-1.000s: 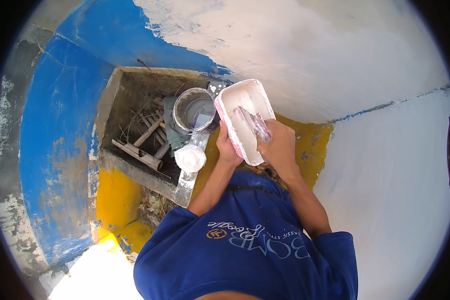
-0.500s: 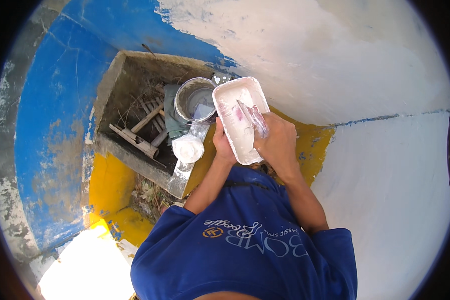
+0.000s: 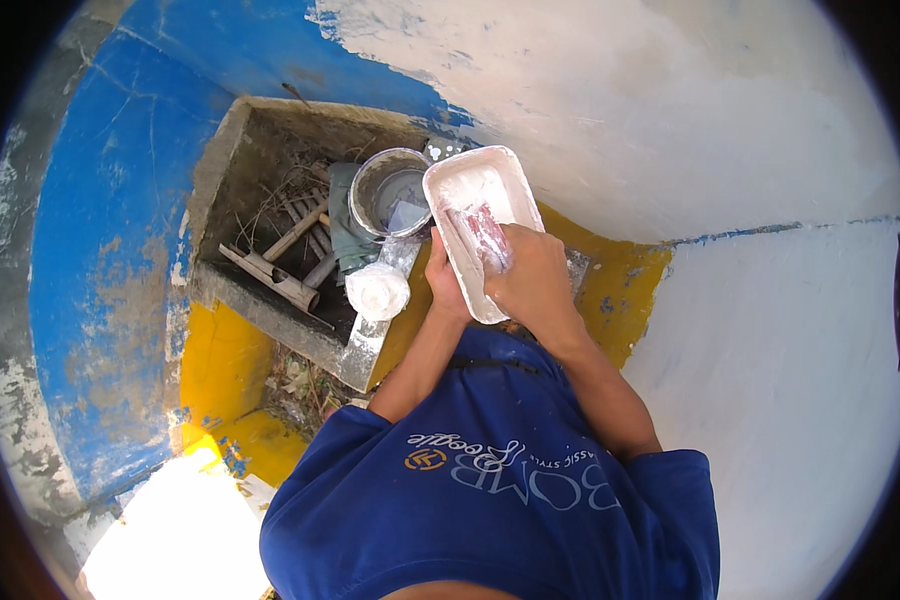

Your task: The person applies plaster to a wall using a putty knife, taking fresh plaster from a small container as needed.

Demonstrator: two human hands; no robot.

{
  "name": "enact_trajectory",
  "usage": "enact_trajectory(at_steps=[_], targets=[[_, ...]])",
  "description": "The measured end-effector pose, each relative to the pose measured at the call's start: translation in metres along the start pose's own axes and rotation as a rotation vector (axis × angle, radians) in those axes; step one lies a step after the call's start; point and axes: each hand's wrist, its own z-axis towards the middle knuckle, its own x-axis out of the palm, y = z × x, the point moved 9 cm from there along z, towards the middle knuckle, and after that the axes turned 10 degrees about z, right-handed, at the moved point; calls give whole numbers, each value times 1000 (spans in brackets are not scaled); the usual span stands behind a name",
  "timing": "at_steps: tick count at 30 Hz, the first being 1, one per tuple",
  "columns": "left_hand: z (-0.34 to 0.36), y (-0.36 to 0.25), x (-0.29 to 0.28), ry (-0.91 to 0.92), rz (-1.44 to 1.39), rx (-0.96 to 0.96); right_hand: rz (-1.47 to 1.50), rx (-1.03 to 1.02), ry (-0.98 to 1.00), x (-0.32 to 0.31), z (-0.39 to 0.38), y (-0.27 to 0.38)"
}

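A whitish rectangular tray (image 3: 516, 178) with rounded corners is held up in front of me by my left hand (image 3: 448, 280), its fingers gripping the left side and going under it. White paste coats its inside. My right hand (image 3: 532, 280) is closed around a paint-smeared putty knife (image 3: 488, 238) and reaches into the tray. The knife's blade lies against the tray's left inner wall; its lower part is hidden by my fingers.
Left of the tray, a round bucket (image 3: 362, 192) with greyish liquid and a white-crusted bag (image 3: 378, 292) rest on a plank (image 3: 363, 350). The plank crosses a concrete box (image 3: 260, 325) holding bamboo pieces (image 3: 288, 243) and twigs. A half-whitened wall (image 3: 650, 110) curves around ahead.
My right hand has moved left within the tray, bringing the putty knife from the middle toward the left inner wall. The left hand keeps its hold.
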Motion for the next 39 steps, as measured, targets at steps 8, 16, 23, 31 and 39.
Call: enact_trajectory(at_steps=[8,16,23,31,39], targets=[[2,-4,2,121,-59,22,-44,36,81,12,0,3],[4,-5,-3,-68,279,-26,-17,89,53,18,-3,-10],[7,9,-5,-33,151,-115,347,385,159,9,10,-68],[15,33,-25,-51,131,-254,1080,638,206,-22,-10,-102],[9,59,-19,56,75,-350,1222,-73,-461,-287,-3,11]])
